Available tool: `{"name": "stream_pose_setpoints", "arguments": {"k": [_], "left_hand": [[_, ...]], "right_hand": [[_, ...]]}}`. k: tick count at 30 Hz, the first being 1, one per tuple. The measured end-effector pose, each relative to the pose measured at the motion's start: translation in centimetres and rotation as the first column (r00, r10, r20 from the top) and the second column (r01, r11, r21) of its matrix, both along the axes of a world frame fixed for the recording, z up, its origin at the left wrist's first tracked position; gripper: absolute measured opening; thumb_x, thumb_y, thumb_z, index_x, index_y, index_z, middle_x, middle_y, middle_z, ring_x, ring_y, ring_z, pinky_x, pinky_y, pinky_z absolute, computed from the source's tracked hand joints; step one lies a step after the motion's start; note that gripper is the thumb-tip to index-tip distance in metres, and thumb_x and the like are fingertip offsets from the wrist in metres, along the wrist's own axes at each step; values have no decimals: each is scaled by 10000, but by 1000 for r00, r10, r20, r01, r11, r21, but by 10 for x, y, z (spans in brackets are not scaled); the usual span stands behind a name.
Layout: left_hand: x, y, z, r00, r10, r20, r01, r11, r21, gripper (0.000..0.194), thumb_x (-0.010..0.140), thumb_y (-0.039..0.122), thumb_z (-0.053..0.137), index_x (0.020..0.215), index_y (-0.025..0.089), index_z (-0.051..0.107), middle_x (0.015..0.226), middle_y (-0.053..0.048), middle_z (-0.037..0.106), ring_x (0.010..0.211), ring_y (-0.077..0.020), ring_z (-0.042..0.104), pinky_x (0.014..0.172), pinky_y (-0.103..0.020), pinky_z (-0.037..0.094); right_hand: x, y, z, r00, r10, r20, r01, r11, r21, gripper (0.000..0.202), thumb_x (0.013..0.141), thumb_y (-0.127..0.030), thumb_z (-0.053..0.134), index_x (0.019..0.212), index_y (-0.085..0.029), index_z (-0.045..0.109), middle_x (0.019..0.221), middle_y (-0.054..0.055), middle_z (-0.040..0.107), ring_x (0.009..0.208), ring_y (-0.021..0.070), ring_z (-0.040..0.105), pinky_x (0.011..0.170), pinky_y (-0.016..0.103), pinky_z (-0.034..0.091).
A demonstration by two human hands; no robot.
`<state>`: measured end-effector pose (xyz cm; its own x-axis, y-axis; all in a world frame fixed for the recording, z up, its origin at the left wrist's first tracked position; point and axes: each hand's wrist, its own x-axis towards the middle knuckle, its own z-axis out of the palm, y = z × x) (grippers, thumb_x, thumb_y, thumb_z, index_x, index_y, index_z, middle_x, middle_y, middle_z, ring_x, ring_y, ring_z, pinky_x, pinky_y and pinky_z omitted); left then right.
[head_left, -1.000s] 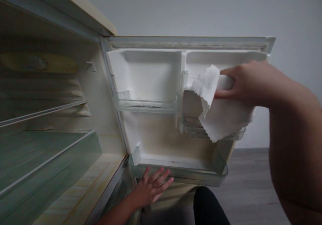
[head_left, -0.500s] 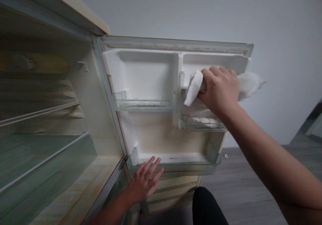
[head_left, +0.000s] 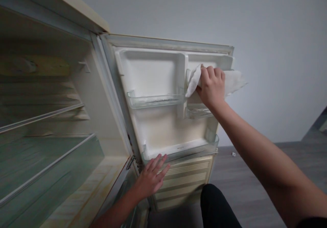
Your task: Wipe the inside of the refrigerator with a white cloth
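My right hand point(head_left: 212, 85) is closed round a white paper towel point(head_left: 234, 81), whose ends stick out on both sides of the fist. It is at the upper right shelf of the open fridge door point(head_left: 150, 75), in front of a clear door bin point(head_left: 198, 113). Fingers spread, my left hand point(head_left: 152, 177) is by the front of the lowest clear door bin point(head_left: 184, 156); whether it touches the bin I cannot tell. Another clear bin point(head_left: 155, 100) sits on the upper left of the door.
On the left is the fridge interior point(head_left: 112, 129) with glass shelves, a greenish drawer front point(head_left: 58, 166) and yellow stains. A lower door point(head_left: 184, 180) with ribbed panels lies beneath. My knee point(head_left: 217, 204) is close below. A small white object point(head_left: 233, 154) lies on the grey floor point(head_left: 245, 183).
The fridge door has swung further from the wall toward me, its outer edge moving left. My right hand and the paper towel have shifted slightly left; my left hand stays spread by the lowest bin.
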<state>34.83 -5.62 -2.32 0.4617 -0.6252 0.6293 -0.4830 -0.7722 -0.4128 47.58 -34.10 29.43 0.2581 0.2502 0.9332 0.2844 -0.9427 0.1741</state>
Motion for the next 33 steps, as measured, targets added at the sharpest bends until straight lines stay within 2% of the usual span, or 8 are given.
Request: {"name": "stream_pose_setpoints", "arguments": {"k": [7, 12, 14, 18, 21, 29, 33], "left_hand": [[2, 6, -8, 998, 57, -31, -55, 995, 84, 670, 861, 370, 676, 1489, 305, 453, 1675, -69, 234, 1550, -320, 175, 1213, -471, 170], [-6, 4, -3, 996, -72, -44, 75, 995, 63, 559, 863, 376, 671, 1404, 320, 541, 1677, -64, 228, 1533, -381, 206, 1188, -579, 191], [-9, 3, -2, 996, -87, -32, 89, 993, 72, 579, 849, 381, 692, 1404, 319, 539, 1678, -64, 223, 1533, -381, 203, 1188, -588, 186], [-12, -1, -2, 998, -56, -27, 59, 993, 99, 648, 864, 420, 672, 1470, 305, 472, 1670, -81, 240, 1552, -336, 153, 1217, -604, 67], [-13, -5, -2, 995, -96, -32, 100, 985, 143, 591, 893, 413, 631, 1456, 300, 493, 1659, -71, 273, 1558, -297, 145, 1230, -596, 9], [-17, -7, 5, 994, -106, -28, 110, 976, 188, 580, 887, 424, 634, 1439, 302, 507, 1663, -60, 268, 1566, -284, 107, 1232, -593, -29], [-24, -10, 9, 985, -172, -13, 171, 967, 189, 531, 894, 459, 621, 1398, 313, 543, 1658, -59, 284, 1559, -284, 145, 1234, -589, -8]], "right_hand": [[28, 1, 1, 998, 46, -35, -44, 998, 38, 610, 880, -256, 484, 1467, -114, 405, 1230, 196, 531, 1161, 362, 443, 991, 539, 365], [34, 1, -4, 997, 72, 12, -72, 996, 55, 618, 855, -258, 499, 1445, -84, 427, 1214, 194, 532, 1149, 355, 443, 1015, 544, 361], [32, 0, -6, 996, 78, 31, -79, 996, 44, 633, 843, -266, 510, 1443, -83, 425, 1225, 193, 527, 1155, 358, 438, 1027, 553, 352], [26, -2, -7, 998, 58, 30, -59, 998, 25, 651, 836, -275, 518, 1452, -91, 414, 1239, 192, 521, 1157, 367, 436, 1025, 558, 348], [20, -2, -5, 999, 31, 15, -31, 999, 24, 643, 838, -271, 514, 1449, -94, 419, 1227, 194, 524, 1147, 366, 440, 1011, 548, 355], [-4, 2, -1, 1000, 28, -1, -28, 999, 26, 659, 840, -243, 501, 1479, -118, 396, 1205, 183, 544, 1140, 360, 448, 1015, 550, 359], [-26, 5, -3, 1000, 10, 15, -10, 1000, 8, 672, 881, -225, 459, 1537, -166, 327, 1306, 175, 520, 1179, 360, 433, 1050, 570, 337]]}}
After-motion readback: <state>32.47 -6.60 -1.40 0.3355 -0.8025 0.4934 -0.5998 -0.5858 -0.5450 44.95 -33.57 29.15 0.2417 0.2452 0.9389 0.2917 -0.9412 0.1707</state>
